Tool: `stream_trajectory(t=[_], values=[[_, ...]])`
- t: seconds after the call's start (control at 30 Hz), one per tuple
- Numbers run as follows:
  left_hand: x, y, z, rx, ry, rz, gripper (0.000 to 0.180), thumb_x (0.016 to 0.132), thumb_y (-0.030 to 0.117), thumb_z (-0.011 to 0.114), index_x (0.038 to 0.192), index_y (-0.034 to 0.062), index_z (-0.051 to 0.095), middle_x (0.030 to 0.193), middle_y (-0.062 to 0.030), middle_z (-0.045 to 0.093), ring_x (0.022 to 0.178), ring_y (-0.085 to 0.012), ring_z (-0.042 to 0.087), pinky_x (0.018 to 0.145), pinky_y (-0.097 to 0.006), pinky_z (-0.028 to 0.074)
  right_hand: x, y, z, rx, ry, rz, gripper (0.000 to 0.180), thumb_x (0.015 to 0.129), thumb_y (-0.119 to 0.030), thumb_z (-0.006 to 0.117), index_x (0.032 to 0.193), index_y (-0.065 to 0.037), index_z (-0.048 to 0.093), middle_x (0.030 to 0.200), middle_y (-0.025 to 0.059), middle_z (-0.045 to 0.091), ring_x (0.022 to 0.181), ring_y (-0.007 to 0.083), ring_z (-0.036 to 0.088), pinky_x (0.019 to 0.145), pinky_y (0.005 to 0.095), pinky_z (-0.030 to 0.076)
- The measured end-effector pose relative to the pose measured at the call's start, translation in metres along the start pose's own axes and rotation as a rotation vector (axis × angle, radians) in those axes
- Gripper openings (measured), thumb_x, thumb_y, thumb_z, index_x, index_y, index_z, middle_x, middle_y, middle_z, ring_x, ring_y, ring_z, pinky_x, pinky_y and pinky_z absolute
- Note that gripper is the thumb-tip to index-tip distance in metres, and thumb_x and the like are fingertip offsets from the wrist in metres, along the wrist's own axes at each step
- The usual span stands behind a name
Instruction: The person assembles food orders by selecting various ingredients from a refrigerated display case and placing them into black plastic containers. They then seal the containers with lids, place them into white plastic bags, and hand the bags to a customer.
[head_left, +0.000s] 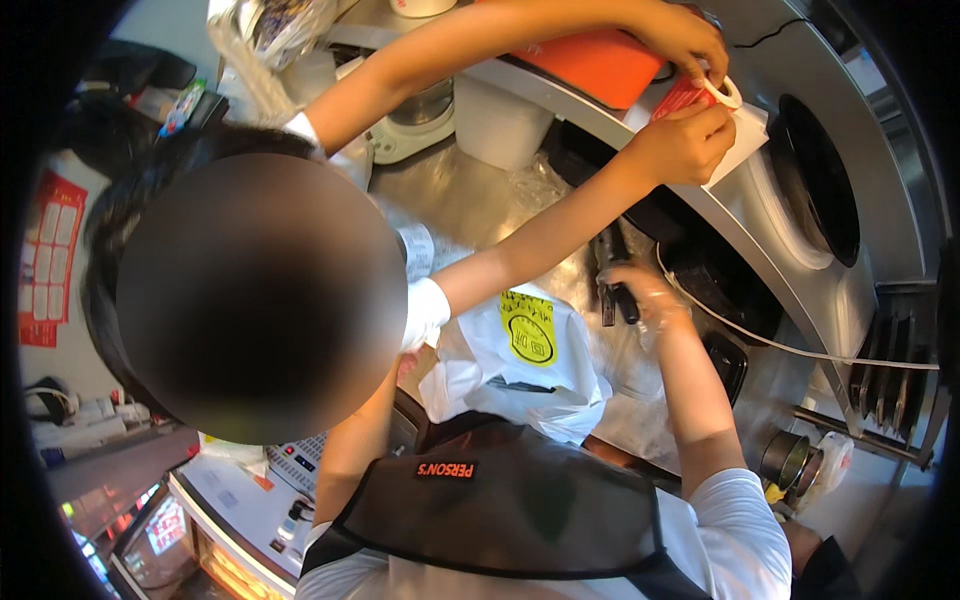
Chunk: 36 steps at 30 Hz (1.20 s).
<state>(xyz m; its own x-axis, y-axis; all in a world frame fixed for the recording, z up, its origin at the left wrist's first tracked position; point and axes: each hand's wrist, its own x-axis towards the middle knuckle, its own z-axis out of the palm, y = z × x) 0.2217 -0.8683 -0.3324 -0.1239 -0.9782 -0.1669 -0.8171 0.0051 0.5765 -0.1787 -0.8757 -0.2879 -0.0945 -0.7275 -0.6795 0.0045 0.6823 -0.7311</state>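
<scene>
My right hand (645,293), in a clear plastic glove, is closed around the black handles of a tool (612,270) on the steel counter (450,195). My left forearm rises from the lower edge. Only a fingertip of my left hand (405,366) shows, below a co-worker's white sleeve and beside a white plastic bag (480,365) with a yellow sticker. I cannot tell its grip. The co-worker's head fills the left of the view. That person's two hands (690,140) reach to the upper right, holding a white tape roll (728,93) and a red packet (678,98) over a white sheet (745,145).
A white scale with a steel bowl (415,125) and a white tub (495,125) stand at the back. An orange box (600,62) lies on the shelf. A black round pan (820,180) sits right. A white cord (770,343) crosses the counter. A register (250,500) is lower left.
</scene>
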Motion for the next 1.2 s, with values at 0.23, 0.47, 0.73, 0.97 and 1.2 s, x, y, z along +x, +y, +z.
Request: stream_trajectory(t=[0.23, 0.47, 0.73, 0.97, 1.2], values=[[-0.140, -0.064, 0.007, -0.358, 0.053, 0.074, 0.016, 0.093, 0.010, 0.049, 0.102, 0.0022, 0.061, 0.079, -0.0059, 0.062, 0.074, -0.0201, 0.060, 0.068, -0.028, 0.046, -0.117, 0.010, -0.013, 0.825, -0.374, -0.193, 0.061, 0.065, -0.019, 0.060, 0.124, -0.009, 0.045, 0.098, 0.0227, 0.059, 0.091, 0.0362, 0.061, 0.080, 0.0555, 0.052], [-0.181, -0.026, 0.009, -0.818, -0.451, 0.109, 0.017, 0.095, 0.014, 0.051, 0.092, 0.0005, 0.060, 0.071, -0.0024, 0.055, 0.064, -0.0093, 0.052, 0.059, -0.025, 0.042, -0.239, -0.073, 0.062, -0.917, -0.053, -0.671, 0.062, 0.059, -0.008, 0.071, 0.117, -0.002, 0.050, 0.094, 0.0109, 0.060, 0.089, 0.0242, 0.058, 0.076, 0.0351, 0.045], [-0.129, 0.003, 0.089, -1.220, -0.445, 0.045, 0.027, 0.098, 0.025, 0.047, 0.089, 0.0038, 0.059, 0.065, 0.0017, 0.052, 0.058, -0.0054, 0.047, 0.053, -0.022, 0.040, -0.238, -0.099, 0.176, -2.466, -0.049, -0.833, 0.026, 0.070, -0.017, 0.062, 0.094, -0.007, 0.063, 0.087, 0.0092, 0.065, 0.085, 0.0245, 0.062, 0.072, 0.0364, 0.049], [-0.134, 0.006, 0.088, -1.264, -0.395, 0.021, 0.030, 0.099, 0.030, 0.046, 0.090, 0.0046, 0.060, 0.065, 0.0018, 0.053, 0.056, -0.0052, 0.047, 0.052, -0.020, 0.038, -0.199, -0.089, 0.210, -2.590, -0.127, -0.771, 0.013, 0.074, -0.017, 0.060, 0.079, -0.010, 0.070, 0.083, 0.0086, 0.067, 0.085, 0.0245, 0.064, 0.068, 0.0365, 0.050], [-0.135, 0.005, 0.086, -1.276, -0.381, 0.013, 0.028, 0.098, 0.027, 0.048, 0.092, 0.0028, 0.060, 0.063, 0.0024, 0.052, 0.055, -0.0055, 0.046, 0.052, -0.021, 0.039, -0.191, -0.078, 0.216, -2.551, -0.319, -0.766, 0.009, 0.075, -0.013, 0.062, 0.076, -0.011, 0.070, 0.081, 0.0072, 0.068, 0.079, 0.0228, 0.067, 0.064, 0.0352, 0.052]])
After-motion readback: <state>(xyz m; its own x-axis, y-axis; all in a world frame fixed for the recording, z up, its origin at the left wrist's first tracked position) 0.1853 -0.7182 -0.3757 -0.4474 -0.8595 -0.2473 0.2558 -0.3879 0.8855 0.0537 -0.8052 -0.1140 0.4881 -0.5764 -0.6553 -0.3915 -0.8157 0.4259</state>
